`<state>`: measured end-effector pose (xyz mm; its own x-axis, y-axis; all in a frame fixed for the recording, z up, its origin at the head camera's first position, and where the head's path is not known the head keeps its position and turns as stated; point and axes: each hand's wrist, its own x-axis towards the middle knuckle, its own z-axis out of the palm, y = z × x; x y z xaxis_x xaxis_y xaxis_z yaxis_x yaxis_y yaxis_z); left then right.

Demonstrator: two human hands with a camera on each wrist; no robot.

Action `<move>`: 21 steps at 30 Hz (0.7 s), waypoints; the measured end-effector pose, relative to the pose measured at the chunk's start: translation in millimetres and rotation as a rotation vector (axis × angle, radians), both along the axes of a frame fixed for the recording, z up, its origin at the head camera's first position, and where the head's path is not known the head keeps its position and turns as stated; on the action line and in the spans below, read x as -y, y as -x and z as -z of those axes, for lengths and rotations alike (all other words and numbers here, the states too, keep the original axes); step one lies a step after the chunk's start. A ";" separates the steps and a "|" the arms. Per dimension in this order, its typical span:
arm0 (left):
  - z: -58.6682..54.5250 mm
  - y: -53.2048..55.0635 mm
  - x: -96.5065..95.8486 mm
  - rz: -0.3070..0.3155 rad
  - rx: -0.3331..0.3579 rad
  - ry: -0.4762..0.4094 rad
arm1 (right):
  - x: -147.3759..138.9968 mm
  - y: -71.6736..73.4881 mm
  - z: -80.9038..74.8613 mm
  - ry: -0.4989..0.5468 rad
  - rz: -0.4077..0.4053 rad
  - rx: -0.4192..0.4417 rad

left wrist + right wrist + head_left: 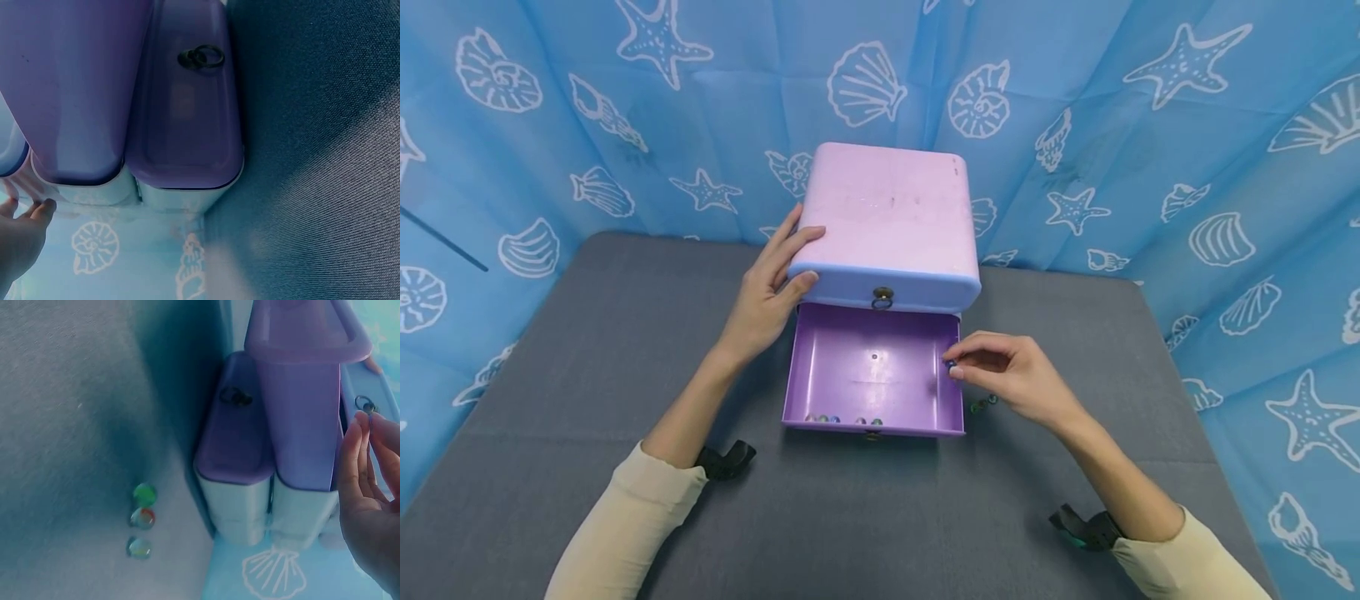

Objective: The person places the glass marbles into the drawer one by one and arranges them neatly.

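Observation:
A small drawer cabinet (pixel 891 208) with a pale pink top has its purple middle drawer (pixel 872 367) pulled out. My left hand (pixel 760 300) rests against the cabinet's left side, fingers extended, thumb near the front edge. Over the drawer's right wall, my right hand (pixel 1015 375) pinches a dark blue marble (pixel 951 364) between thumb and fingertips. Several marbles (pixel 823 419) lie inside along the drawer's front wall. In the right wrist view, a green marble (pixel 144 494), a marble with a red swirl (pixel 142 517) and a clear marble (pixel 139 548) sit on the table.
The blue top drawer (pixel 842 287) is closed and carries a ring pull (pixel 882 300). Below the pulled-out drawer, a closed purple drawer (pixel 187 125) shows in the left wrist view. A grey cloth covers the table (pixel 865 525). Behind hangs a blue seashell curtain (pixel 730 125).

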<state>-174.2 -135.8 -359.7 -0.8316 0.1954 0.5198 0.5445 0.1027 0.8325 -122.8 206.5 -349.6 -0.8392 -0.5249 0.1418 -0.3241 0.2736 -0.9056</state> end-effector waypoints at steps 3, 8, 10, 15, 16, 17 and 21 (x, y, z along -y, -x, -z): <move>0.9 -0.6 0.2 -0.002 -0.003 -0.003 | 7.9 0.8 -1.5 0.014 -0.004 0.020; -0.3 -1.1 -0.5 -0.005 -0.005 0.004 | 20.4 3.8 -4.9 0.023 0.000 0.054; -1.0 -1.1 -0.8 -0.005 -0.003 0.006 | 24.9 4.9 -6.0 0.022 0.000 0.066; -2.0 -0.3 -1.4 -0.004 -0.003 0.005 | 34.7 7.6 -7.7 0.010 0.001 0.087; -2.2 -0.2 -1.5 -0.003 -0.005 0.004 | 36.7 8.3 -7.9 0.010 0.000 0.091; -2.4 -0.2 -1.4 -0.003 -0.004 0.003 | 38.8 9.0 -7.8 0.008 -0.003 0.092; -1.8 -1.9 -0.4 -0.004 0.004 0.001 | 47.8 11.9 -6.7 0.001 -0.013 0.111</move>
<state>-172.3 -135.3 -357.9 -0.8345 0.1931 0.5161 0.5406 0.1057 0.8346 -134.8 158.7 -342.8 -0.8431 -0.5355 0.0488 -0.2251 0.2691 -0.9364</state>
